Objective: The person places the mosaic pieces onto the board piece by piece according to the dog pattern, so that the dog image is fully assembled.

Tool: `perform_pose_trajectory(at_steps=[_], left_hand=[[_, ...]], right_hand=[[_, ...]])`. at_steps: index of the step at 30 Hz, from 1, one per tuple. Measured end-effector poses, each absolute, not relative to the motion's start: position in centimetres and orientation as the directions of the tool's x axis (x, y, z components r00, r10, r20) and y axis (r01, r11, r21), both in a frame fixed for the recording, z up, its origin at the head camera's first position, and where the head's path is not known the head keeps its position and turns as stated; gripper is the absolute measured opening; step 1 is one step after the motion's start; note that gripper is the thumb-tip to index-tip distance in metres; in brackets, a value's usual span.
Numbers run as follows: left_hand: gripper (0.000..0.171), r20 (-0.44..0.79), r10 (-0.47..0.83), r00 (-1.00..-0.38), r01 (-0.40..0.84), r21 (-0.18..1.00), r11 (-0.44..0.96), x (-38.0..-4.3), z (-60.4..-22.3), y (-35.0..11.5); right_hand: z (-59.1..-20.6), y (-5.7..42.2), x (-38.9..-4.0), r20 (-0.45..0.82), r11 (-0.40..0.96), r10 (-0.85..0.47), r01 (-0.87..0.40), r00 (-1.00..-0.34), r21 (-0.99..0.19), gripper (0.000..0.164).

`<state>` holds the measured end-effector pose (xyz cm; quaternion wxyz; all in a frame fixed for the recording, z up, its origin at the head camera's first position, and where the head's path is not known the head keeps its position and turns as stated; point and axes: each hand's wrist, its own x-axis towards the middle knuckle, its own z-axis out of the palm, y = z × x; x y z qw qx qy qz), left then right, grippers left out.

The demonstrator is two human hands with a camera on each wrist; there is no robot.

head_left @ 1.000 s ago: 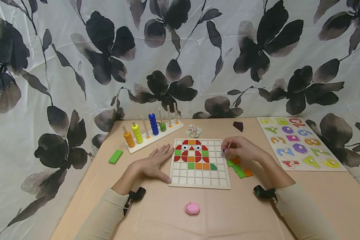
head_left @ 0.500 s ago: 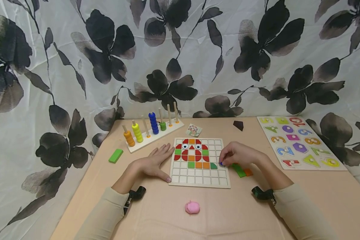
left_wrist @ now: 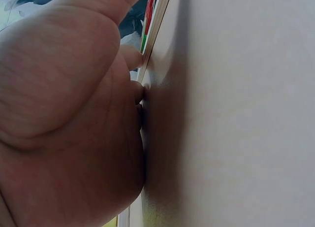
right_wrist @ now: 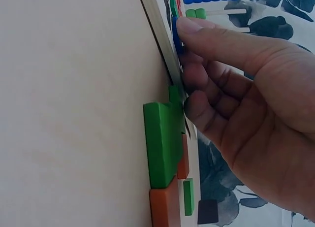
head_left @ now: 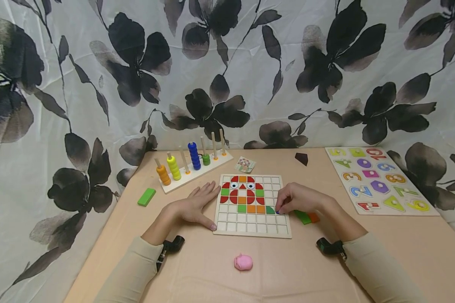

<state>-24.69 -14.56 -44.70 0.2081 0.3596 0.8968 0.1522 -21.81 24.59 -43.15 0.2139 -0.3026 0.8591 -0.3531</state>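
A white grid board (head_left: 231, 227) lies in the middle of the table, with red, green, orange and eye-marked tiles set in its cells as an owl-like picture. My left hand (head_left: 193, 206) rests flat beside it, fingertips and thumb against its left edge. Over the right part of the grid, my right hand (head_left: 299, 198) pinches a small blue tile (right_wrist: 176, 36), just right of a green quarter-round tile (head_left: 270, 210). The blue tile's shape is mostly hidden by the fingers. Below that hand lie loose green tiles (right_wrist: 161, 145) and orange tiles (right_wrist: 164, 202), partly covered in the head view.
A peg stacker (head_left: 182, 180) with coloured rings stands at back left, near a green block (head_left: 146, 197). Behind the board are a small picture card (head_left: 245, 165) and a dark piece (head_left: 301, 158). A number puzzle (head_left: 349, 200) lies right; a pink pig figure (head_left: 243, 262) sits in front.
My right hand has moved from the board's right edge toward me and slightly left, bringing the blue tile onto the grid beside the green quarter-round. The left hand has stayed put.
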Motion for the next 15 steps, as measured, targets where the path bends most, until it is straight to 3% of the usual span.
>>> perform_pose_trajectory(at_steps=[15], left_hand=[[0.127, -0.278, 0.702, -0.656, 0.577, 0.415, 0.704, -24.75, -44.87, -14.55]], right_hand=[[-43.27, 24.56, -21.89, -0.151, 0.577, -0.657, -0.365, -0.738, -0.731, 0.008]])
